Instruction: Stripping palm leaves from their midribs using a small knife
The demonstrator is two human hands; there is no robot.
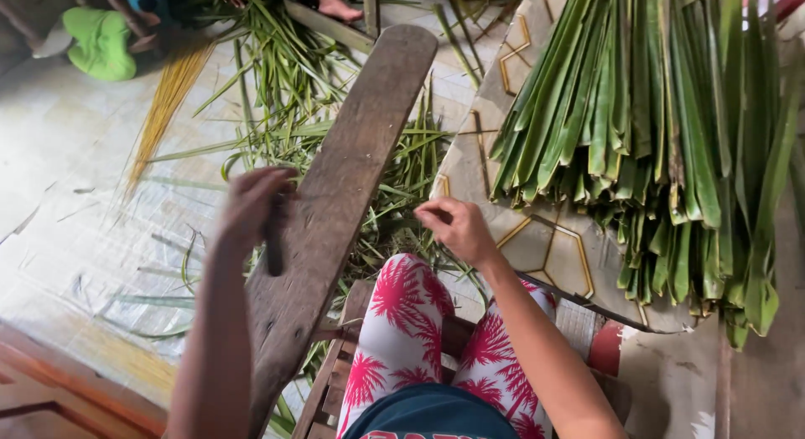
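Note:
A long dark wooden board slopes from my lap up and away. My left hand sits at the board's left edge, closed around a dark knife handle. To the right of the board, my right hand has its fingertips pinched together; whether a thin leaf strip is between them I cannot tell. My knees in white and pink palm-print trousers show below.
A thick stack of long green palm leaves lies on a patterned slab at right. Loose green strips litter the tiled floor ahead, beside a bundle of yellow leaf ribs. Another person's bare foot is at the top.

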